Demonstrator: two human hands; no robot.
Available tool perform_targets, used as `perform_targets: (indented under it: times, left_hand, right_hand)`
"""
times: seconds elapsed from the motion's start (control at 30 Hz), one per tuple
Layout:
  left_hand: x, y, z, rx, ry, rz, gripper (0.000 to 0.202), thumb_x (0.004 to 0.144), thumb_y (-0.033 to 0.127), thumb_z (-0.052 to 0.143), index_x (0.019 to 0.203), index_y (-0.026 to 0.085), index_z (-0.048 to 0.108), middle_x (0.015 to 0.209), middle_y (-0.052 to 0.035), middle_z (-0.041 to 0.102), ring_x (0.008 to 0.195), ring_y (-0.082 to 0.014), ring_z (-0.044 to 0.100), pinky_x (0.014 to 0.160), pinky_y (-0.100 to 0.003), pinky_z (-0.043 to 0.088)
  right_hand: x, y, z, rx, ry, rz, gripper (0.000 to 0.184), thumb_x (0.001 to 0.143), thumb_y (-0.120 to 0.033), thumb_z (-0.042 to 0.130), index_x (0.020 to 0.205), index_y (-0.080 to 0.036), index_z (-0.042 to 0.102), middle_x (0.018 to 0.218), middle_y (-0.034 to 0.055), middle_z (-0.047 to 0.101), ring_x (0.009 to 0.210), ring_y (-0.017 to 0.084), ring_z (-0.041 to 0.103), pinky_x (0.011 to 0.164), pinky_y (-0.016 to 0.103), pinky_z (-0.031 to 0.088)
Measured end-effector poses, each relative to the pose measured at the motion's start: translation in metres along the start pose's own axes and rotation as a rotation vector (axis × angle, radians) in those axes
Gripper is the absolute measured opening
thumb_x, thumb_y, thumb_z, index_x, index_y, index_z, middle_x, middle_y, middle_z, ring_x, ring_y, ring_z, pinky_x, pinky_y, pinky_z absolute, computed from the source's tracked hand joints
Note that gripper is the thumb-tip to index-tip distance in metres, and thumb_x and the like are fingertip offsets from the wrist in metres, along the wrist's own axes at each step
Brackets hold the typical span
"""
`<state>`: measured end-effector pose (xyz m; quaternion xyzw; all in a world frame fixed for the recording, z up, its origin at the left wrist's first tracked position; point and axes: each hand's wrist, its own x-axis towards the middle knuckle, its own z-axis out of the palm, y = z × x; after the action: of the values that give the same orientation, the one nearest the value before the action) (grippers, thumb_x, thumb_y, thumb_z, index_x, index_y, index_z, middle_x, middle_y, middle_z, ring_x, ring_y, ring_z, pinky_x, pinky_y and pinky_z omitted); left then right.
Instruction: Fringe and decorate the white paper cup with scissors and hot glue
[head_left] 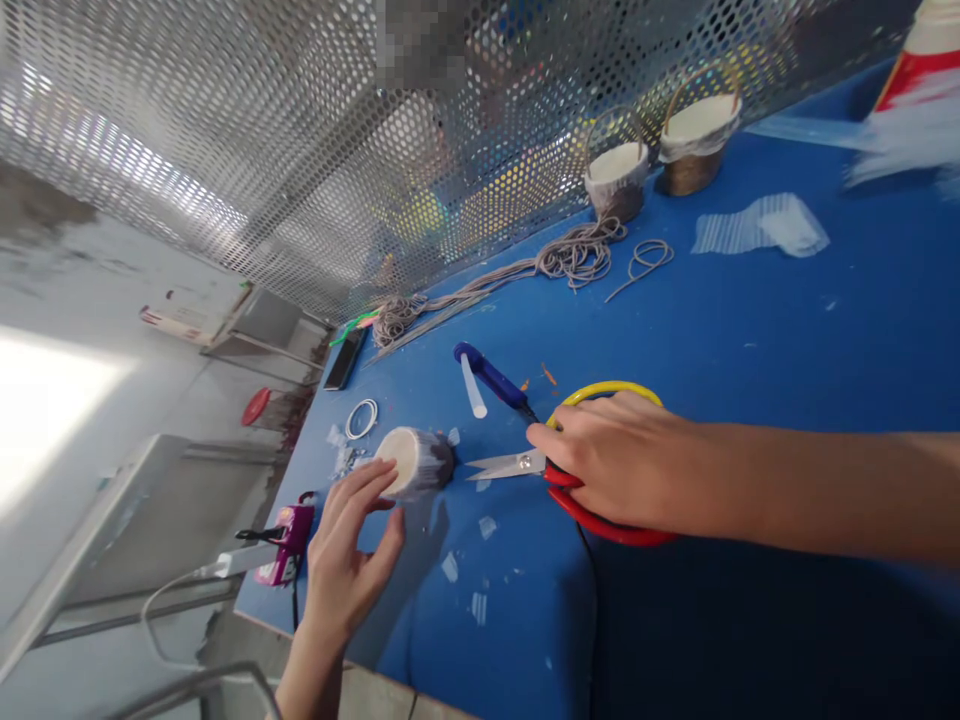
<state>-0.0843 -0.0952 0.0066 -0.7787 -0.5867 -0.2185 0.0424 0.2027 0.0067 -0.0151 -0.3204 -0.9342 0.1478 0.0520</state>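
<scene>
My right hand [626, 460] grips a pair of scissors [517, 464] with one yellow and one red handle loop. The blades point left, just apart from a small cup-shaped piece [412, 462] with a pale lining and a darker base. Beside that piece is my left hand [356, 545], its fingers spread and the fingertips at the pale rim; whether they touch it is hard to tell. A blue glue gun [491, 375] with a white glue stick lies beyond the scissors, its front end partly hidden by my right hand.
Two small lined baskets [619, 180] with handles stand by the perforated metal panel [300, 130]. Cord [577, 255] lies in tangles along the back, near a phone [346, 358]. A white ring [361, 419], a purple power socket [289, 545], fabric scraps and a gauzy strip [761, 225] are on the blue table.
</scene>
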Motion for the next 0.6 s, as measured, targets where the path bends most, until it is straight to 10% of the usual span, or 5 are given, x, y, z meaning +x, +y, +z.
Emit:
perform_targets:
  times: [0.3,0.6]
  left_hand:
    - [0.006,-0.01,0.002,0.0,-0.062,-0.007,0.019,0.082,0.02,0.062,0.1,0.022,0.067,0.103,-0.0086,0.071,0.107,-0.0259,0.063,0.093,-0.043,0.051]
    - [0.028,-0.012,-0.002,-0.385,0.052,-0.635,0.026,0.075,0.039,0.067,0.088,0.017,0.073,0.067,-0.0004,0.067,0.059,-0.015,0.061,0.062,-0.027,0.052]
  right_hand:
    - [0.006,0.009,0.004,0.251,-0.13,-0.005,0.017,0.079,-0.027,0.055,0.093,-0.02,0.06,0.079,0.0076,0.069,0.07,0.027,0.067,0.052,0.029,0.035]
    - [0.011,0.013,0.0,0.615,-0.239,0.013,0.031,0.078,-0.052,0.062,0.091,-0.023,0.062,0.077,0.003,0.07,0.071,0.021,0.065,0.053,0.025,0.039]
